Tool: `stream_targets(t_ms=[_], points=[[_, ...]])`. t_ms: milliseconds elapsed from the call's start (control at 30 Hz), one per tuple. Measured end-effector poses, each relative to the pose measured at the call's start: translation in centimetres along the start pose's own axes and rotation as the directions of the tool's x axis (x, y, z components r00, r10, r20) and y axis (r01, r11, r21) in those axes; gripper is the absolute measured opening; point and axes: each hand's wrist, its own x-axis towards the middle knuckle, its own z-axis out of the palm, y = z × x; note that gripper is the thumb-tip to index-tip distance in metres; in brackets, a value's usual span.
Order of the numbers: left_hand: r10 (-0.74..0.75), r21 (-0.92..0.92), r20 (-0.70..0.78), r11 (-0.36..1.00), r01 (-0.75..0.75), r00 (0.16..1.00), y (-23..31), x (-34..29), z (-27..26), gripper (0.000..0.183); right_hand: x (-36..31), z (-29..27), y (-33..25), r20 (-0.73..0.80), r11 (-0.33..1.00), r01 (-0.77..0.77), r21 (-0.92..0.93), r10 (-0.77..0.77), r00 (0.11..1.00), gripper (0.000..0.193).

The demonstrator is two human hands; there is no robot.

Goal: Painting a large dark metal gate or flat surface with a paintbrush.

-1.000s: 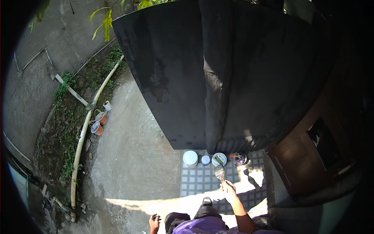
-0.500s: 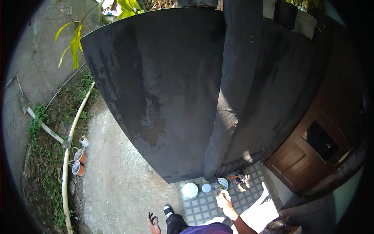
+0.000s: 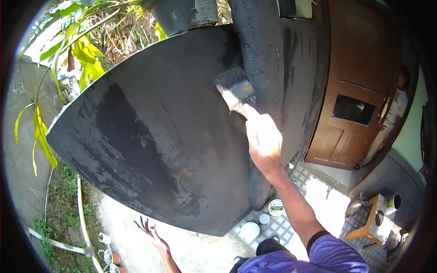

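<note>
Brush (image 3: 235, 87) up and at the left side of the dark column (image 3: 258, 52), bristles aimed up and away from it! The right grip (image 3: 264, 139), in front of the column, is wrapped snugly around the handle. Do the bristles meet the dark wall (image 3: 200, 113) just left of the column? Cannot tell from here. Low and well left of the column, the left grip (image 3: 154, 234) has its fingers spread, holding nothing.

The step in hand looks like brushing a dark coat onto the wall, and it reads as part-done: left of the column runs a blacker band with ragged, streaky margins and greyer patches around it. A next stroke would call for bristles laid flat and drawn along the wall, and the narrow side of the brush where wall meets column.

Now the edges! The wall's top rim falls away leftward from the column, with leaves (image 3: 42, 134) hanging past its far end. At the column's foot sit a white tub (image 3: 250, 231), a small tub (image 3: 264, 219) and a labelled tub (image 3: 276, 208) on the tiled floor (image 3: 283, 226); a careless step could tip one. Right of the column, a brown door (image 3: 364, 50), another person (image 3: 397, 109) beside it. Roomiest side for shifting, I'd judge: the sunlit concrete ground (image 3: 123, 214), below and left of the column.
</note>
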Motion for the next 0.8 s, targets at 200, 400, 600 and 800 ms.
stream_targets(t_ms=[200, 400, 600, 800], points=[[0.138, 0.027, -0.126, 0.99, -0.136, 0.982, -1.2, 2.7, 4.2, 0.088, 6.8, 5.4, 0.9, 0.122, 0.961, -0.203, 0.185, 0.183, 0.975, 0.043], [-0.264, -0.174, -0.173, 0.956, 0.234, 0.949, -7.1, 2.4, 3.7, 0.097, -7.8, 4.6, -0.2, 0.447, 0.871, -0.435, 0.227, 0.304, 0.842, 0.047], [-0.189, -0.351, -0.218, 0.931, 0.104, 0.957, -8.0, 2.6, 3.9, 0.079, -29.3, -4.3, -3.4, 0.813, 0.621, -0.76, -0.19, 0.534, 0.233, 0.037], [-0.114, 0.114, -0.255, 0.983, 0.147, 0.96, -5.2, 1.8, 5.6, 0.067, -25.0, -2.4, -0.8, 0.81, 0.501, -0.732, -0.461, 0.574, -0.117, 0.031]])
